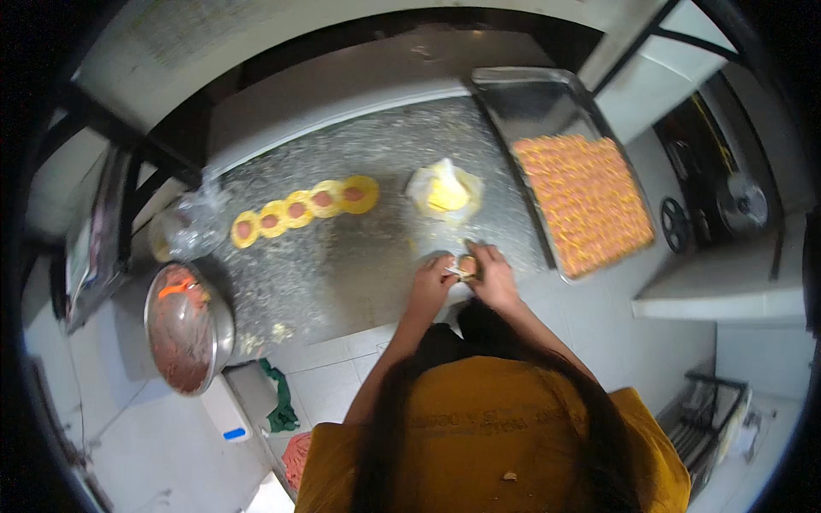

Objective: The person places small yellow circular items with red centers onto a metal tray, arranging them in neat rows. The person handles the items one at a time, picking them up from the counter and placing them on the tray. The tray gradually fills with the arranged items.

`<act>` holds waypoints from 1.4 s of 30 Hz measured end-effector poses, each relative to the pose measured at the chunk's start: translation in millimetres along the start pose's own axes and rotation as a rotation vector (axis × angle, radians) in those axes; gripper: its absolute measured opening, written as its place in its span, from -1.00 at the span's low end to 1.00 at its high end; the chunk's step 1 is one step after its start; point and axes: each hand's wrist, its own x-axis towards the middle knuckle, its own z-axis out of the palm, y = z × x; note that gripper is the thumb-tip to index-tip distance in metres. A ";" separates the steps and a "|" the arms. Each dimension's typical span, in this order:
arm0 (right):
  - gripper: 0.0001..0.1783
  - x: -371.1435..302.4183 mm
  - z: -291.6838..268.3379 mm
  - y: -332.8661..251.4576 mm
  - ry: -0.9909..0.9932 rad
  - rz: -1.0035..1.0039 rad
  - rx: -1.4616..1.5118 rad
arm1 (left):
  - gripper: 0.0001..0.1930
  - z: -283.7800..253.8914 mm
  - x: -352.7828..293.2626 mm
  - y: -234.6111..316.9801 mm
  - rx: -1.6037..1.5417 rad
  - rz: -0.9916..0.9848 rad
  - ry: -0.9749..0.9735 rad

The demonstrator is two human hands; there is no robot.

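At the near edge of the counter, my left hand point(434, 275) and my right hand point(493, 272) are closed around a small dumpling point(467, 264) with pinkish filling showing at its top. Something small and white shows by my left fingers; I cannot make out what it is. Just beyond my hands lies a stack of yellow round wrappers point(448, 195) on crumpled clear plastic. Farther left, a slightly overlapping row of several round wrappers point(278, 219) runs across the counter, each topped with a pat of pink filling point(321, 199).
A metal tray point(540, 107) at the right holds closely packed dumplings point(586, 201). On the left, a steel bowl point(224, 329) contains minced filling and an orange-handled utensil point(181, 287). Clear plastic bags point(190, 227) lie beside it. The speckled counter point(359, 282) ends right before me.
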 end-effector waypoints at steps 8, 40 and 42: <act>-0.65 -5.3 10.3 -6.7 -0.052 0.014 -0.022 | -0.86 -217.8 -7.5 -83.4 0.680 -0.324 0.959; -0.78 263.5 -252.4 353.2 -0.166 0.093 -0.035 | -0.66 -75.0 -98.5 -5.9 -1.304 -0.244 1.091; -0.75 275.7 -246.3 365.3 -0.232 0.068 -0.044 | -0.66 -47.0 -111.0 10.3 -1.283 -0.238 1.081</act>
